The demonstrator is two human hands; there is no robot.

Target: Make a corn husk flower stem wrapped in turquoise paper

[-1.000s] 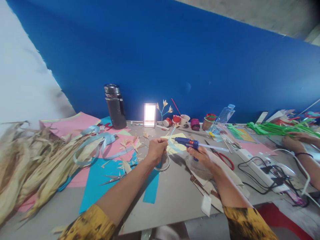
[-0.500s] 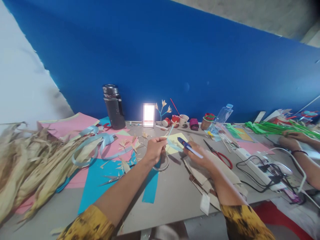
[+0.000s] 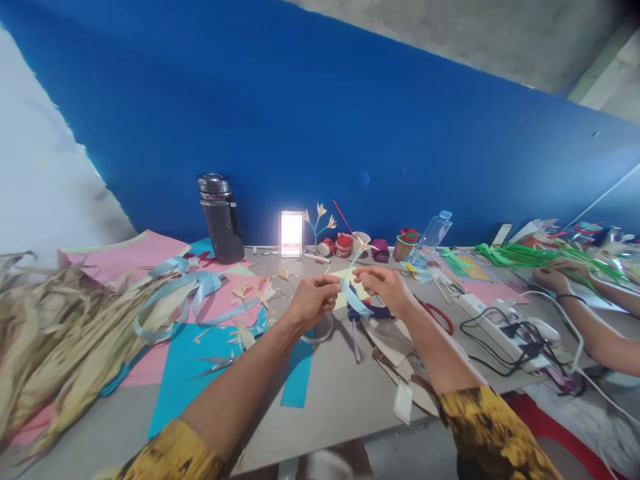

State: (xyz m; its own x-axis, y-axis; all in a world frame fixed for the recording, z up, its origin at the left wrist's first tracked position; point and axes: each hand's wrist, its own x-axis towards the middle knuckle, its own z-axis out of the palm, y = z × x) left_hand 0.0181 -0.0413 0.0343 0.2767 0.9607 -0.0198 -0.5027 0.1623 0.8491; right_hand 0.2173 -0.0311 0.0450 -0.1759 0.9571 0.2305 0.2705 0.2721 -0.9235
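My left hand (image 3: 315,297) is closed in a pinch on the stem of a craft flower (image 3: 363,246) with pale, husk-like petals. A light-blue ribbon (image 3: 357,303) hangs from the stem, its loose end slanting down to the right. Just right of the stem is my right hand (image 3: 387,288), thumb and forefinger apart with nothing seen between them. Under the ribbon a dark blue glue gun (image 3: 383,312) lies on the table, with a whitish glue stick (image 3: 356,343) pointing toward me. The ribbon hides part of the gun.
Dried husks (image 3: 60,327) and a ribbon coil (image 3: 160,307) lie left, beside scissors (image 3: 220,364) on blue paper (image 3: 193,393). A flask (image 3: 220,220) and bottle (image 3: 436,230) stand behind. Right are red-handled scissors (image 3: 443,319), a power strip (image 3: 493,333) and another person's hands (image 3: 553,277).
My right hand has let go of the glue gun, which now rests on the table. That hand has come up beside the ribbon. My left hand still pinches the flower stem.
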